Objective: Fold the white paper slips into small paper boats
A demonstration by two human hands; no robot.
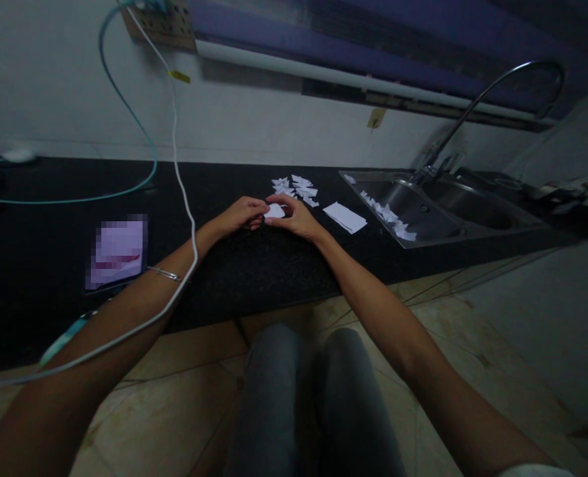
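My left hand [244, 213] and my right hand [294, 217] meet on the black countertop [254, 258], both pinching a small white piece of paper [275, 211] between their fingertips. Just behind the hands lies a cluster of several small folded white paper pieces [294, 187]. To the right of my right hand a flat white paper sheet [344, 217] rests on the counter. A thin bracelet circles my left wrist.
A steel double sink [438, 209] with a curved tap [517, 73] sits at the right, with white paper pieces [388, 217] in its left basin. A tablet [118, 252] lies at the left. White and teal cables [175, 152] hang across the counter. My knees are below.
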